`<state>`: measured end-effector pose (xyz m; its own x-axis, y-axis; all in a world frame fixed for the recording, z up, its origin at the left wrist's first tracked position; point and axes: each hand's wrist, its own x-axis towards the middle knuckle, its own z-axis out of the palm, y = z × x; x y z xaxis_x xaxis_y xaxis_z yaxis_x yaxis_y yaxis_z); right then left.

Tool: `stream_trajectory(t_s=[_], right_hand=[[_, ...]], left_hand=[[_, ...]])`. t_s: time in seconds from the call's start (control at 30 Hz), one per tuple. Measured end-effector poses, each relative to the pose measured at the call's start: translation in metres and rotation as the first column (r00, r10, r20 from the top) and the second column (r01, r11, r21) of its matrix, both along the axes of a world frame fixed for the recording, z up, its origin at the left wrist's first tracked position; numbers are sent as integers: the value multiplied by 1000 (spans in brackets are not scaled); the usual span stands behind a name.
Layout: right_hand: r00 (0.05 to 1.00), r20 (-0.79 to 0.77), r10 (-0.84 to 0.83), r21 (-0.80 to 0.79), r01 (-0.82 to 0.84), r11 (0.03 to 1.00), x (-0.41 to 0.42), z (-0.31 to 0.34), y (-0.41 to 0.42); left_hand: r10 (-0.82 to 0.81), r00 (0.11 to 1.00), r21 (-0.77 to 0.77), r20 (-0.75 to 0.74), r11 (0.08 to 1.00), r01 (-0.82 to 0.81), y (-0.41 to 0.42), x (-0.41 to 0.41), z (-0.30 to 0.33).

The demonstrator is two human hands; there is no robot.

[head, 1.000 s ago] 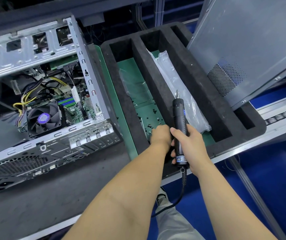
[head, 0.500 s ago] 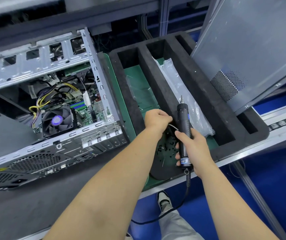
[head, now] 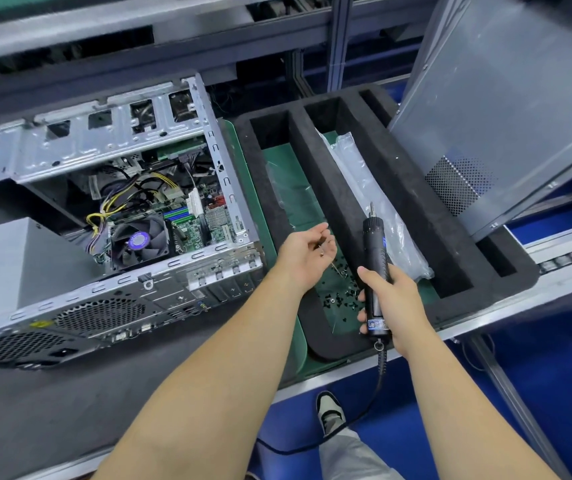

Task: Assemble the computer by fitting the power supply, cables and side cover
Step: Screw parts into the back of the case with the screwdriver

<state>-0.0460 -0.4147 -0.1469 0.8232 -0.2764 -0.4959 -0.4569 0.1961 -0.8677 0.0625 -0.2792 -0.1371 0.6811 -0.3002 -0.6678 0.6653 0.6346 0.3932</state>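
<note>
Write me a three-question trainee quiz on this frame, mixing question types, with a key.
1. True or false: the right hand grips the electric screwdriver with its bit pointing away from the person.
2. Multiple choice: the loose black screws lie (A) inside the computer case, (B) on the green mat in the foam tray, (C) on the side cover.
3. Fill in: the side cover leans on the ____ edge of the foam tray.

Key: 1 true; 2 B; 3 right. The left hand appears to pinch small screws; their number is too small to tell.
</note>
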Motion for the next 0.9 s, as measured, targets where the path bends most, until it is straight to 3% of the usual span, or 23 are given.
stream_trajectory(t_s=[0.37, 0.53, 0.6, 0.67, 0.77, 0.83, 0.9], right_hand=[[1000, -2, -6, 14, 6, 1000, -2, -1, 0], [1000, -5, 1, 8, -1, 1000, -2, -2, -1], [1000, -4, 0, 12, 0, 1000, -2, -2, -1], [1000, -4, 0, 17, 0, 1000, -2, -3, -2], [1000, 1, 4, 22, -5, 1000, -2, -4, -2], [1000, 4, 7, 24, -7, 1000, -2, -4, -2], [1000, 6, 9, 17, -10, 1000, -2, -5, -2]], left_hand=[[-111, 988, 21, 110, 994, 109, 7, -4, -4], [-158, 974, 139, 160, 981, 137, 5, -5, -7], [-211, 961, 257, 180, 953, 161, 4, -5, -8], [-310, 934, 449, 180, 870, 203, 2, -7, -8], [-547, 820, 770, 170, 593, 235, -2, -7, -8], [-671, 717, 908, 189, 398, 133, -3, 0, -7], [-692, 694, 958, 199, 285, 9, 0, 11, -2]])
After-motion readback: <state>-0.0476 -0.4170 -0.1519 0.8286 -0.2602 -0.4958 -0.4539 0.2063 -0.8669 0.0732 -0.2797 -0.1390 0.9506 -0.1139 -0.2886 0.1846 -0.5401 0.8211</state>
